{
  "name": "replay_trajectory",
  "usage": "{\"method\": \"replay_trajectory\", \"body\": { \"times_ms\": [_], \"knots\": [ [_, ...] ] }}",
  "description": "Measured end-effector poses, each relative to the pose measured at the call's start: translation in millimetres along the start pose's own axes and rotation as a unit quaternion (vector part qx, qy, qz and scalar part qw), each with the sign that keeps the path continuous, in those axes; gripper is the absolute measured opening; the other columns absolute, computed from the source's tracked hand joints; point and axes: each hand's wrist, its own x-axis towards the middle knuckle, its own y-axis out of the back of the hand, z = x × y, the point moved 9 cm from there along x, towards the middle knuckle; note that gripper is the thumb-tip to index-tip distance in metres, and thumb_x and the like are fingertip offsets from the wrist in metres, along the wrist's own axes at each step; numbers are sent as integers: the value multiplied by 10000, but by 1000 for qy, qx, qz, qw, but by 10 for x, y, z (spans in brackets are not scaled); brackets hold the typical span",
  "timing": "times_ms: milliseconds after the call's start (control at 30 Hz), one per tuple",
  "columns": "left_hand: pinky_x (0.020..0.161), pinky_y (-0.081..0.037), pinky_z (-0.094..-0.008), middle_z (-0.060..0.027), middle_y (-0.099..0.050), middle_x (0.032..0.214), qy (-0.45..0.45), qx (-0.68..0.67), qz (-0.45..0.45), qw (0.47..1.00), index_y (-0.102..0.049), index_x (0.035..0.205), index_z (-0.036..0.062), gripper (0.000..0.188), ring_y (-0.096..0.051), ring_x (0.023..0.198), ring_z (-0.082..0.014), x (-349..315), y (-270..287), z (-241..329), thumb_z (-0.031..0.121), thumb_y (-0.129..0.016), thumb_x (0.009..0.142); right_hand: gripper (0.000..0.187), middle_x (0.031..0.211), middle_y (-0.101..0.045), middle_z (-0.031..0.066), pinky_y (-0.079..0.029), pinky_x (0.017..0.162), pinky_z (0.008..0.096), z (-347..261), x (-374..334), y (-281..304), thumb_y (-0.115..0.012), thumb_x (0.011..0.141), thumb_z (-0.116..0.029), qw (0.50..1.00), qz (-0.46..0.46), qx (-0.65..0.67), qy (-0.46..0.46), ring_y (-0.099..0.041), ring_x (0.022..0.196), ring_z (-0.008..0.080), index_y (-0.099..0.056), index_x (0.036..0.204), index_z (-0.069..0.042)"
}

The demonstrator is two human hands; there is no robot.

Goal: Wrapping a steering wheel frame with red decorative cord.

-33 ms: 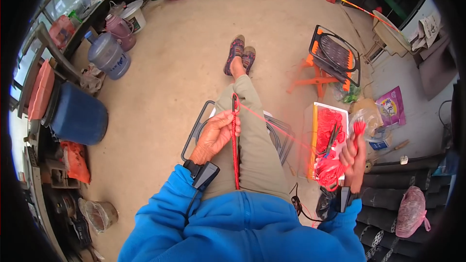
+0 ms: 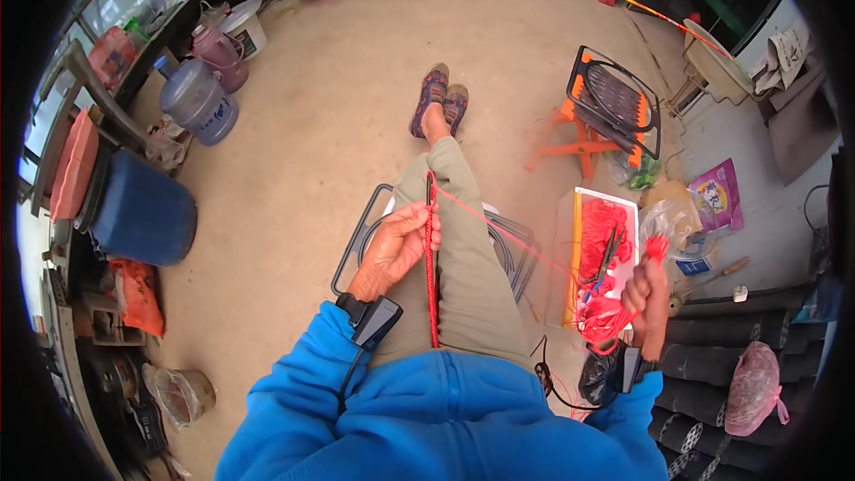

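The red cord [image 2: 431,289] is in the middle of my view, over the person's tan trousers [image 2: 476,263], and it runs straight from near the knee down toward the blue jacket [image 2: 419,410]. I see the left hand [image 2: 396,245] pinching it near the top, so that grip is clamped on the cord, with thumb and fingers together. A thin red strand [image 2: 521,242] goes from the cord's top end across to the right side. There, the right hand [image 2: 648,292] has its grip curled tight around a bundle of red string [image 2: 606,314]. Some pokes out above the fist, and loose loops hang beside it.

Just beside that hand I see a box [image 2: 576,236] with a yellow side. More red string and dark scissors [image 2: 610,252] are in it. Past the box stands an orange and black folding chair [image 2: 614,107].

Past the knee are two patterned shoes [image 2: 430,100]. Over on my left are a big blue tub [image 2: 147,209], a clear water jug [image 2: 200,102] and a purple flask [image 2: 220,61].
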Motion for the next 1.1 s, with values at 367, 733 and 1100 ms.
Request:
{"method": "replay_trajectory", "body": {
  "times_ms": [367, 733, 1100],
  "knots": [
    [644, -415, -299, -76, -569, 844, 29, -33, -29, 999, -533, 1063, 14, 180, -524, 713, -176, 61, -53, -81, 138, -522, 932, 309, 650, -481, -44, -346, 442, 229, 1380, 731, -1237, -672, 829, -209, 911, -87, -398, -63, -420, 517, 37, -591, 1075, -40],
    [624, -413, -308, -74, -578, 846, 37, -36, -9, 999, -534, 1085, 13, 204, -528, 697, -182, 67, -43, -135, 140, -529, 925, 179, 598, -496, -33, -348, 410, 240, 1915, 1426, -1786, -656, 846, -197, 961, -93, -224, -136, -424, 476, 56, -576, 826, -38],
    [734, -488, -322, -89, -586, 850, 15, -58, 20, 998, -509, 1194, 23, 292, -570, 767, -191, 111, 29, -116, 92, -540, 912, 167, 597, -537, 140, -433, 506, 311, 1558, 391, -2574, -654, 790, -172, 716, -345, -577, 188, -572, 539, 117, -641, 807, -7]
  ]
}}
